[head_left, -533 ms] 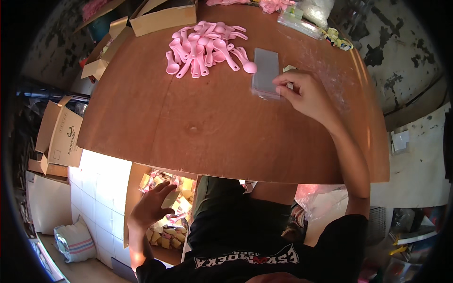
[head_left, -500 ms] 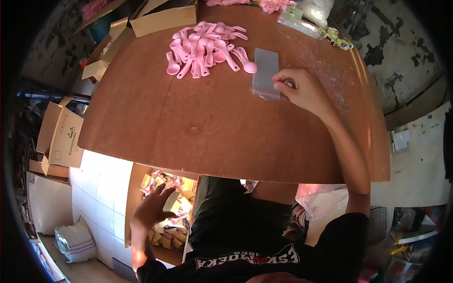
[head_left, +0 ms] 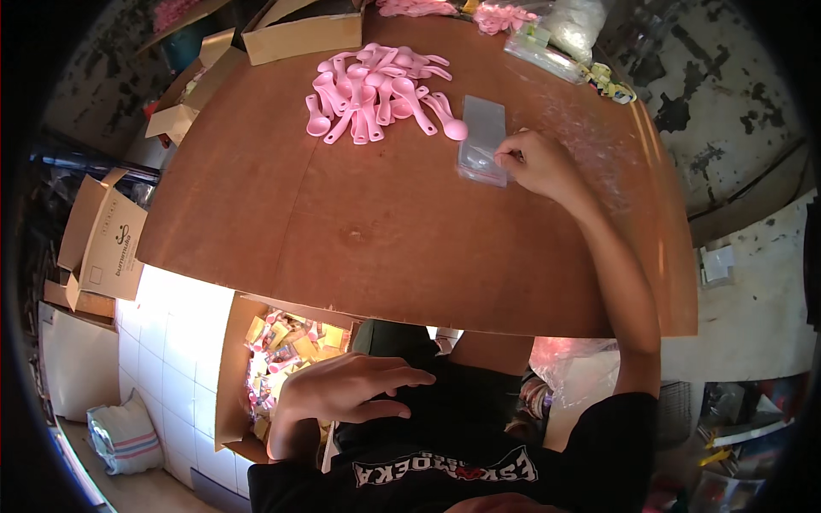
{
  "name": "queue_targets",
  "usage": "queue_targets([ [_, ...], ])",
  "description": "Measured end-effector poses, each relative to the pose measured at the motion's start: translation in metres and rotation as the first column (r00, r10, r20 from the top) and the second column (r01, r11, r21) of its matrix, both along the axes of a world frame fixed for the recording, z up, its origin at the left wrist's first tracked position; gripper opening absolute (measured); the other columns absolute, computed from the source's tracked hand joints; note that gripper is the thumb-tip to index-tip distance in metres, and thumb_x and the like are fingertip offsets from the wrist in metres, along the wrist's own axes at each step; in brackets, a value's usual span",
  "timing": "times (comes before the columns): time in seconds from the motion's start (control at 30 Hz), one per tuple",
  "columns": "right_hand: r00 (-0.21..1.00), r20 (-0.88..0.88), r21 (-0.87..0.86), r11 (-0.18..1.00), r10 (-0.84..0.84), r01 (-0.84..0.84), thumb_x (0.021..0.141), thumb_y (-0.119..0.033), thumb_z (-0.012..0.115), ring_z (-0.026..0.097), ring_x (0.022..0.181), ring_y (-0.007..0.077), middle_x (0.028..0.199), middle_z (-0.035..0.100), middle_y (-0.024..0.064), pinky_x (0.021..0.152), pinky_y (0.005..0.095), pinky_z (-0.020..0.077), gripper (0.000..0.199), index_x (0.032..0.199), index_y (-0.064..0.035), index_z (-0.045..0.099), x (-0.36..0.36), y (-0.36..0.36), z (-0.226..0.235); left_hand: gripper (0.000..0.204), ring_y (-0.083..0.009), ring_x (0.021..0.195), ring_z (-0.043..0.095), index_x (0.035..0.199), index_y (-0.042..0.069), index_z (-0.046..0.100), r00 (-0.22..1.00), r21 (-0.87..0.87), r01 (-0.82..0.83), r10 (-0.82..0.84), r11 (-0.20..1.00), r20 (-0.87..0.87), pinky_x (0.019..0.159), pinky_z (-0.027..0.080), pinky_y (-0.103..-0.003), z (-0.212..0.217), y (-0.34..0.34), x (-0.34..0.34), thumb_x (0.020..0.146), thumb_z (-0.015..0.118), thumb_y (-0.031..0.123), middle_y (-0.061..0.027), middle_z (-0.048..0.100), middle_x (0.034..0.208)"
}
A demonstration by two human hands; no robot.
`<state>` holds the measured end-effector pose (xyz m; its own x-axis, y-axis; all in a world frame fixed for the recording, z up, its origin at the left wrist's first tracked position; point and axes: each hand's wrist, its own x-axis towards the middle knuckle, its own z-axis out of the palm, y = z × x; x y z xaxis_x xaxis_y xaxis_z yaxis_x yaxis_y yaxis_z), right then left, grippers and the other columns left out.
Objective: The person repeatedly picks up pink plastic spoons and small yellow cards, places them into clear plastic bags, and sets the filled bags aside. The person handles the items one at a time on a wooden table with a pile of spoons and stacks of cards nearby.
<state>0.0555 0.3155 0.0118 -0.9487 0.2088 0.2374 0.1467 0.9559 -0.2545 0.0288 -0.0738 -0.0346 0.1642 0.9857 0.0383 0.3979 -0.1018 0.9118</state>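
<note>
A pile of several pink plastic spoons (head_left: pixel 376 94) lies at the far side of the brown table (head_left: pixel 359 222). Just right of it lies a stack of clear plastic sleeves (head_left: pixel 481 141). My right hand (head_left: pixel 539 162) reaches across the table and pinches the right edge of that stack with its fingertips. Below the table's near edge, my left hand (head_left: pixel 346 395) hovers over my lap, fingers spread, holding nothing. It is beside an open cardboard box (head_left: pixel 256 368) full of small colourful packets.
Cardboard boxes (head_left: pixel 304 34) sit at the table's far left edge, and more (head_left: pixel 103 244) stand on the floor at left. Clear bags (head_left: pixel 547 56) and pink items lie at the far right corner. A striped sack (head_left: pixel 124 436) rests on the tiled floor.
My left hand has come up from the box beside my leg and moved right over my lap. My right hand has shifted slightly on the sleeve stack.
</note>
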Motion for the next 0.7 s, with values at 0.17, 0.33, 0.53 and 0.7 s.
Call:
queue_targets([
  [0.17,1.0,0.026,-0.114,0.993,0.012,-0.009,0.081,-0.016,0.067,0.068,0.077,0.0273,0.08,0.069,0.0157,0.07,0.0375,0.0512,0.015,0.087,-0.0036,0.074,0.001,-0.007,-0.005,0.039,-0.026,0.081,0.07,0.122,0.006,0.062,0.964,0.253,0.008,0.06,0.967,-0.259,0.072,0.057,-0.038,0.039,0.035,-0.002,0.087,0.072,0.021,-0.0123,0.068,0.103],
  [0.33,0.999,0.02,-0.22,0.975,0.025,-0.02,0.084,-0.015,0.067,0.064,0.075,0.0234,0.083,0.071,0.0137,0.068,0.035,0.0485,0.015,0.09,-0.0035,0.074,0.003,0.0,-0.022,0.039,-0.0332,0.098,0.066,0.12,0.006,0.063,0.771,0.248,-0.142,0.264,0.958,-0.579,0.087,0.053,-0.043,0.063,0.084,-0.027,0.086,0.07,0.022,-0.0142,0.066,0.114],
  [0.53,0.993,-0.107,-0.214,0.974,0.055,-0.077,0.085,-0.015,0.066,0.064,0.072,0.0228,0.082,0.071,0.0132,0.067,0.0351,0.0481,0.016,0.09,-0.0028,0.075,0.005,-0.001,-0.034,0.043,-0.0349,0.121,0.053,0.126,0.002,0.059,0.602,0.433,-0.223,0.473,0.873,-0.644,0.102,0.043,-0.046,0.035,0.156,-0.074,0.087,0.065,0.018,-0.0175,0.057,0.132],
  [0.7,0.993,-0.112,-0.261,0.964,0.028,-0.057,0.087,-0.015,0.066,0.062,0.072,0.021,0.081,0.07,0.0127,0.066,0.0335,0.0475,0.016,0.089,-0.0016,0.073,0.006,0.013,-0.047,0.044,-0.0336,0.127,0.049,0.129,0.001,0.057,0.675,0.36,-0.129,0.348,0.924,-0.651,0.108,0.039,-0.044,0.019,0.185,-0.079,0.087,0.062,0.015,-0.0168,0.055,0.135],
])
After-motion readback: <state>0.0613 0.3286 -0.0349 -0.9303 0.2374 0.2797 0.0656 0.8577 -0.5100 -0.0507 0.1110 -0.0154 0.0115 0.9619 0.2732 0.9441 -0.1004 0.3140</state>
